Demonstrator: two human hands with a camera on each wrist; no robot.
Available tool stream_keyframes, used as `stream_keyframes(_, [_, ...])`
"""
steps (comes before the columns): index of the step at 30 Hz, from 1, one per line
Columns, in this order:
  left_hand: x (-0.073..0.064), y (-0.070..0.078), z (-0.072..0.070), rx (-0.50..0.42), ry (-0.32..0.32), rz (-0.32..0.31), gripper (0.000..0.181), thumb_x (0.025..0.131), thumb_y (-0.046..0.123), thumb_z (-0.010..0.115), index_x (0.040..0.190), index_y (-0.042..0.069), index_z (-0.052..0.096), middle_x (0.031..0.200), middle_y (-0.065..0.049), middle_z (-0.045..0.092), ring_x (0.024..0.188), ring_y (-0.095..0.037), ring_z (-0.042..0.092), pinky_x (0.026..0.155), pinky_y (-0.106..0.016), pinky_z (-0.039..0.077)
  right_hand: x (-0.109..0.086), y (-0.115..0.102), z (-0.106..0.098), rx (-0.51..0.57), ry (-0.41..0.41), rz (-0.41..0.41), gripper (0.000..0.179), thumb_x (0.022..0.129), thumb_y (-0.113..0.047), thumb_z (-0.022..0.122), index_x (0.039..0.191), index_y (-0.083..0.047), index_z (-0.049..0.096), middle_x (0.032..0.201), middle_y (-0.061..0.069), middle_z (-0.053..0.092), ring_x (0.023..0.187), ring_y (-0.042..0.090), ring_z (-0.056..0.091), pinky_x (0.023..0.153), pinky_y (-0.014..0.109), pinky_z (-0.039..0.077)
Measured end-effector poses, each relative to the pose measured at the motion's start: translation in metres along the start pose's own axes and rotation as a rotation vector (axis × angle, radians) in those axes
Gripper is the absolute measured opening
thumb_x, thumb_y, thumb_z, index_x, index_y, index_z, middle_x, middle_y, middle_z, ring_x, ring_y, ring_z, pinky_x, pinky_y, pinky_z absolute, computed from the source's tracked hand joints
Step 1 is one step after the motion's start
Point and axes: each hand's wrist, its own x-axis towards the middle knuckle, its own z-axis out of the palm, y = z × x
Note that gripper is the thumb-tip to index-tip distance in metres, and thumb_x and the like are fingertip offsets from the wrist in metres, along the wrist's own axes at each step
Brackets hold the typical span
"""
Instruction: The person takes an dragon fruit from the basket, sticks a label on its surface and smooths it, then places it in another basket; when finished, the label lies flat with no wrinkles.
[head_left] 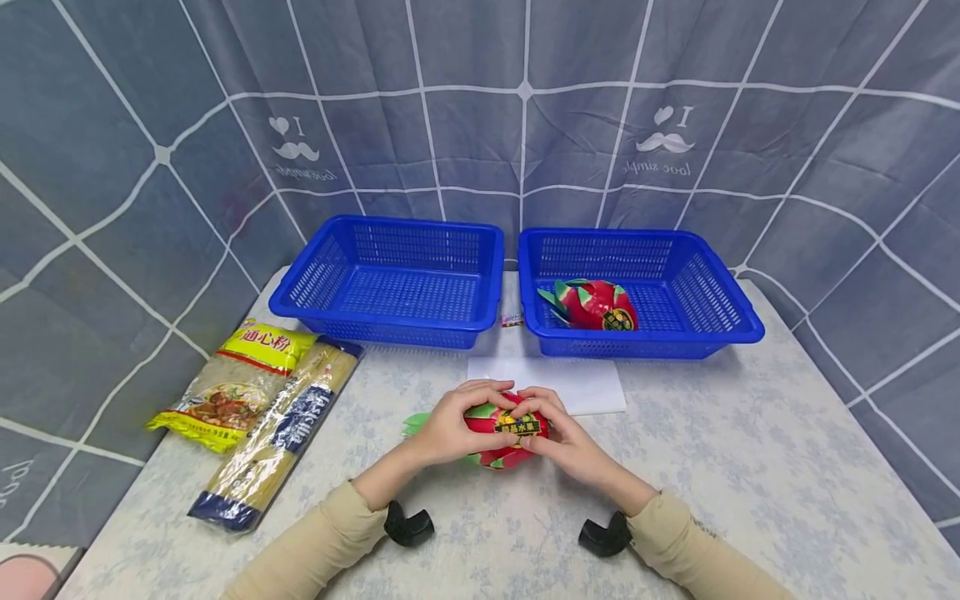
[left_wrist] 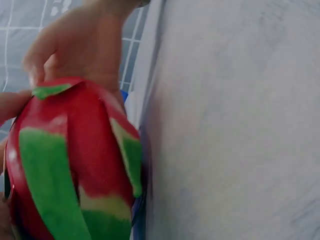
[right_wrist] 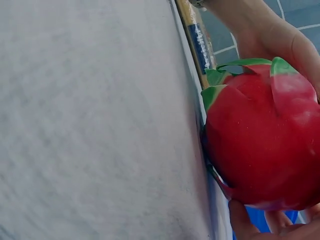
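Observation:
Between both hands, low over the middle of the table, is a red dragon fruit [head_left: 504, 425] with green-tipped scales and a black-and-gold label with Chinese characters. My left hand [head_left: 452, 427] grips its left side, where green leaf tips stick out past the wrist. The right hand [head_left: 567, 442] holds the other side, its fingers curved over the top and its thumb near the label. In the left wrist view the scaly side of the dragon fruit [left_wrist: 92, 145] shows; the right wrist view shows its smooth red end [right_wrist: 265, 135]. A second dragon fruit [head_left: 595, 305] lies in the right blue basket [head_left: 637, 345].
An empty-looking blue basket [head_left: 382, 332] stands at the back left. On the left lie a yellow bag of pasta [head_left: 236, 383] and a long pack of spaghetti [head_left: 281, 433]. Behind the hands is a white sheet [head_left: 592, 387]; a grey curtain [head_left: 480, 142] hangs at the back.

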Motion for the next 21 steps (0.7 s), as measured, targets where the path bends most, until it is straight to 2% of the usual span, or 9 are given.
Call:
stream_keyframes(5, [0.002, -0.005, -0.008, -0.203, -0.066, -0.069, 0.028, 0.077, 0.007, 0.076, 0.104, 0.004, 0.07, 0.133, -0.016, 0.052, 0.129, -0.025, 0.04, 0.105, -0.052, 0.025, 0.002, 0.002, 0.0, 0.005, -0.011, -0.01, 0.028, 0.091, -0.002, 0.058, 0.119, -0.008, 0.057, 0.134, 0.013, 0.031, 0.128, 0.028, 0.025, 0.1, 0.053, 0.026])
stream_keyframes(9, [0.004, -0.007, -0.012, -0.31, -0.119, -0.107, 0.023, 0.082, 0.003, 0.068, 0.105, -0.003, 0.068, 0.136, -0.017, 0.049, 0.13, -0.027, 0.037, 0.107, -0.051, 0.024, 0.003, 0.001, 0.001, 0.012, -0.005, 0.001, 0.021, 0.096, -0.005, 0.051, 0.116, -0.007, 0.057, 0.136, 0.014, 0.03, 0.129, 0.03, 0.024, 0.1, 0.053, 0.026])
stream_keyframes(12, [0.004, -0.007, -0.014, -0.354, -0.132, -0.114, 0.019, 0.083, 0.003, 0.066, 0.101, -0.005, 0.067, 0.136, -0.014, 0.05, 0.13, -0.027, 0.037, 0.106, -0.05, 0.025, 0.003, 0.001, 0.003, 0.04, -0.008, 0.038, 0.016, 0.098, -0.008, 0.045, 0.112, -0.006, 0.054, 0.139, 0.015, 0.027, 0.131, 0.031, 0.02, 0.103, 0.052, 0.022])
stream_keyframes(15, [0.004, -0.007, -0.013, -0.357, -0.129, -0.092, 0.012, 0.082, 0.0, 0.066, 0.094, -0.004, 0.066, 0.135, -0.014, 0.051, 0.129, -0.027, 0.038, 0.107, -0.048, 0.024, 0.003, 0.0, 0.004, 0.063, -0.022, 0.058, 0.016, 0.099, -0.009, 0.04, 0.111, -0.005, 0.05, 0.142, 0.017, 0.022, 0.133, 0.032, 0.015, 0.104, 0.053, 0.017])
stream_keyframes(17, [0.004, -0.007, -0.012, -0.33, -0.126, -0.053, 0.009, 0.082, -0.004, 0.066, 0.091, -0.003, 0.065, 0.133, -0.016, 0.052, 0.128, -0.029, 0.039, 0.107, -0.046, 0.024, 0.002, 0.0, 0.004, 0.068, -0.032, 0.065, 0.017, 0.098, -0.009, 0.038, 0.11, -0.004, 0.049, 0.142, 0.017, 0.021, 0.134, 0.033, 0.012, 0.104, 0.055, 0.015])
stream_keyframes(21, [0.002, 0.004, -0.011, -0.222, -0.111, 0.051, 0.014, 0.078, -0.009, 0.067, 0.089, -0.002, 0.065, 0.13, -0.023, 0.052, 0.124, -0.036, 0.042, 0.104, -0.047, 0.028, 0.0, 0.0, 0.002, 0.068, -0.059, 0.071, 0.02, 0.096, -0.007, 0.034, 0.111, -0.002, 0.047, 0.143, 0.019, 0.02, 0.135, 0.034, 0.011, 0.104, 0.056, 0.013])
